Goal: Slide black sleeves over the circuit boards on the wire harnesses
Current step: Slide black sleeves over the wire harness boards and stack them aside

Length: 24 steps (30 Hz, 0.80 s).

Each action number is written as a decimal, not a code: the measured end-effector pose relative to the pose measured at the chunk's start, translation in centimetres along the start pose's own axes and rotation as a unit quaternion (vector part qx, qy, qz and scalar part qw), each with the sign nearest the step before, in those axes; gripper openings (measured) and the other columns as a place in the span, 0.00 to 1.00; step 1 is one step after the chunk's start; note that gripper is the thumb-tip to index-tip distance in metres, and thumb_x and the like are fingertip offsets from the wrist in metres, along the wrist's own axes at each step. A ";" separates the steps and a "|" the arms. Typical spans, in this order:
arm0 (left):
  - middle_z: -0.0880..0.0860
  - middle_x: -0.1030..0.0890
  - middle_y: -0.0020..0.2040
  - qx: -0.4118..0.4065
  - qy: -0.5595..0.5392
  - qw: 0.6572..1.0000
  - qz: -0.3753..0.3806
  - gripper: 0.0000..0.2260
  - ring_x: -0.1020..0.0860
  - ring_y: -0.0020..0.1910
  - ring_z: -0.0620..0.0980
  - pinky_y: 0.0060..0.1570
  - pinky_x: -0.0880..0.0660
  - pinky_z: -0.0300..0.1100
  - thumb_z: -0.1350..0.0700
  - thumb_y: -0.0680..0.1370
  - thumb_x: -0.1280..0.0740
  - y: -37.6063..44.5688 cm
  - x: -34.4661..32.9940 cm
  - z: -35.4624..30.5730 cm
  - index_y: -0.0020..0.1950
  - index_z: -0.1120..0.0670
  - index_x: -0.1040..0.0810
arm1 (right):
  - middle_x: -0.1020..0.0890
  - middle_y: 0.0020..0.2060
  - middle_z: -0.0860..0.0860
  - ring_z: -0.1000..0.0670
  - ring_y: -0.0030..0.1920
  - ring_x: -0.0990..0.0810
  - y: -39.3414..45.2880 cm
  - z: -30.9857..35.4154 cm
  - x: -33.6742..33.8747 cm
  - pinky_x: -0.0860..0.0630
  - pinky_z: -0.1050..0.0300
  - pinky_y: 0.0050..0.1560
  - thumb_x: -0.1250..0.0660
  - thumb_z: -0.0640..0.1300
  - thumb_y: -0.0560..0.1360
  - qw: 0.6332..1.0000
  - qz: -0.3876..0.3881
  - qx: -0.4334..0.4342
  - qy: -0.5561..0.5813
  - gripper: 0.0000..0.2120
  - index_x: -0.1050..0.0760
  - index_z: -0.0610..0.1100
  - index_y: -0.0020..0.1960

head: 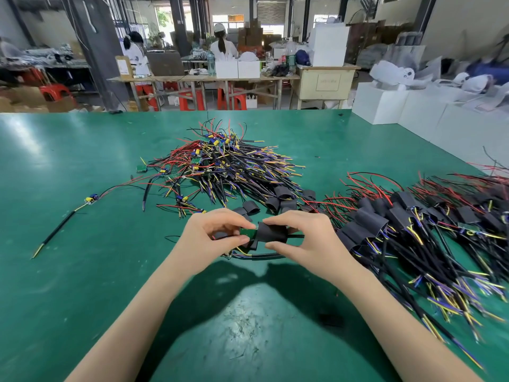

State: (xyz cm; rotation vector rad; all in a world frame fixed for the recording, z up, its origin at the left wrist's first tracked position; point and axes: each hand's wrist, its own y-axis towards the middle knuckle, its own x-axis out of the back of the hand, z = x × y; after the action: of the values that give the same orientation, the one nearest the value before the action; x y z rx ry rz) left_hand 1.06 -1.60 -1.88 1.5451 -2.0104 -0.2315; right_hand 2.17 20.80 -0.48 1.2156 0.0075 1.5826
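Pinching the circuit board [246, 232] in the left hand [213, 235], keep it flat while the right hand [298, 238], fingers pinching the black sleeve [272, 233], draws the sleeve mouth squarely toward the left fingertips.

— What is the person wearing on the arms?

— Nothing that shows. Both forearms are bare from the bottom edge of the view up to the wrists, with no sleeve or cuff in sight.

— Gloves, rings, a watch?

— None: the left hand [213, 235] and the right hand [298, 238] are bare, and both wrists are plain.

— The nails?

— Short and unpainted where they show, on a fingertip or two of each hand.

— Anything else of the body?

— Only the two arms.
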 end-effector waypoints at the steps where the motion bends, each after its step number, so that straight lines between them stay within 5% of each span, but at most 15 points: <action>1: 0.51 0.17 0.46 -0.003 0.000 1.000 -0.002 0.08 0.19 0.41 0.52 0.46 0.22 0.41 0.64 0.69 0.26 0.0 0.1 -0.1 0.46 0.54 0.14 | 0.16 0.47 0.51 0.54 0.45 0.19 0.0 0.1 0.0 0.25 0.61 0.49 0.23 0.44 0.69 1.000 0.001 0.000 0.003 0.16 0.18 0.42 0.55; 6: 0.51 0.16 0.46 -0.019 0.006 1.000 0.005 0.10 0.18 0.44 0.50 0.48 0.23 0.38 0.69 0.70 0.26 0.1 0.2 -0.4 0.47 0.58 0.16 | 0.16 0.48 0.52 0.57 0.46 0.20 0.0 0.5 -0.1 0.25 0.65 0.49 0.24 0.45 0.69 1.000 -0.002 -0.012 0.017 0.16 0.18 0.43 0.55; 11: 0.53 0.16 0.46 0.022 -0.053 0.998 0.005 0.12 0.19 0.44 0.49 0.48 0.24 0.36 0.61 0.73 0.28 0.2 0.5 -0.8 0.57 0.58 0.20 | 0.16 0.47 0.50 0.52 0.47 0.19 0.0 0.6 -0.1 0.24 0.58 0.50 0.23 0.43 0.69 0.999 -0.034 0.013 0.012 0.16 0.18 0.41 0.55; 24: 0.53 0.16 0.45 0.055 -0.075 0.996 0.007 0.11 0.18 0.42 0.46 0.45 0.22 0.36 0.60 0.69 0.27 0.0 1.4 -0.7 0.50 0.60 0.20 | 0.16 0.48 0.47 0.48 0.48 0.18 0.0 1.1 -1.5 0.23 0.55 0.51 0.23 0.36 0.67 0.995 -0.060 0.079 0.001 0.16 0.18 0.38 0.54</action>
State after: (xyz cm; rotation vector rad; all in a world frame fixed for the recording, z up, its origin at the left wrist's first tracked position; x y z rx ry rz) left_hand 1.20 -2.78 -0.77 1.6237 -2.1810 -0.2411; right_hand 2.77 19.07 -1.00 1.3100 0.2073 1.4996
